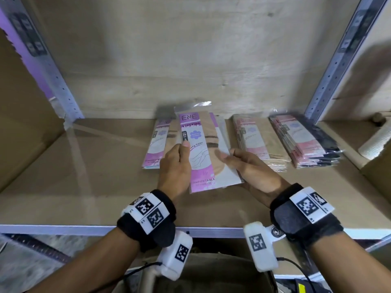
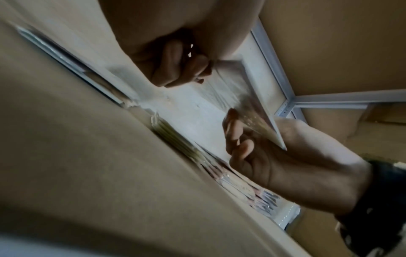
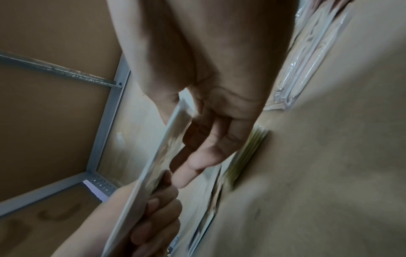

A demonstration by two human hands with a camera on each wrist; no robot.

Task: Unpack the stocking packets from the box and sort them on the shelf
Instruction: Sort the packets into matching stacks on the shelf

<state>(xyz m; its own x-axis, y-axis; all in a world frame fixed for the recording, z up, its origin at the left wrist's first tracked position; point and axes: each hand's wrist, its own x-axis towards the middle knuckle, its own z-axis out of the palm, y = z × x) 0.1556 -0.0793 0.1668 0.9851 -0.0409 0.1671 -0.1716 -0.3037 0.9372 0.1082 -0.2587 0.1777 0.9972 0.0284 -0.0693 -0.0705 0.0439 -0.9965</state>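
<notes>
The left hand (image 1: 175, 163) pinched a purple packet (image 1: 201, 149) above the shelf (image 1: 84, 187), the right hand (image 1: 251, 168) spread open, fingers touching its edge.

3 packet stacks (image 1: 307, 142) on shelf (image 1: 84, 176), 1 purple packet (image 1: 203, 149) held up, 2 hands (image 1: 175, 168), 2 wrist straps (image 1: 148, 216).

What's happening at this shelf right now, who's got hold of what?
A person is sorting stocking packets on a shelf. The left hand grips a purple packet held above the shelf board; the right hand steadies its other edge with loosely extended fingers. Behind lies a purple pile, with a beige pile and a pink-and-dark pile to the right.
</notes>
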